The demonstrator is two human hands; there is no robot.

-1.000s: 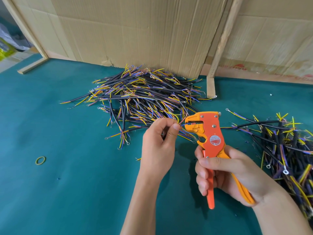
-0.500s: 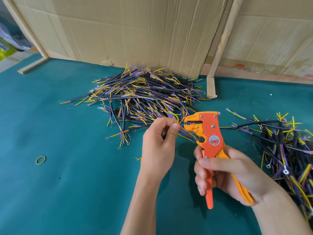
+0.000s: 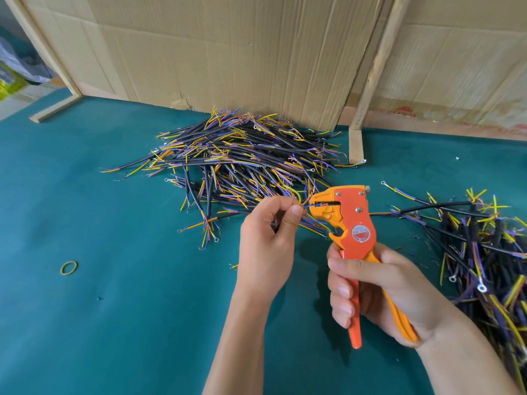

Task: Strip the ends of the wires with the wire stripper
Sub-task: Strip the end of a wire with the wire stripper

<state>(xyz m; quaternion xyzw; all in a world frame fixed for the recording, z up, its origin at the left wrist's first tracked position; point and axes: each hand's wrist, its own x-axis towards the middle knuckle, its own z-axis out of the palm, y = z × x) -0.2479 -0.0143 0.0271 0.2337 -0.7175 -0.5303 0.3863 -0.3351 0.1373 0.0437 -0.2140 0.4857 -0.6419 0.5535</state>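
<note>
A thin blue wire [image 3: 309,206] is pinched in the left hand [image 3: 266,243], its end fed into the wire stripper [image 3: 346,220], whose handles are gripped by the right hand [image 3: 370,292] above the table [image 3: 114,309].

wire pile [image 3: 242,166] behind hands, second pile [image 3: 484,252] right (table [image 3: 114,323])

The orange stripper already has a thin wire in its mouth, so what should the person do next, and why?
Probably squeeze the handles. The right hand already grips the wire stripper, and the left hand pinches the blue wire with its end inside the head.
</note>
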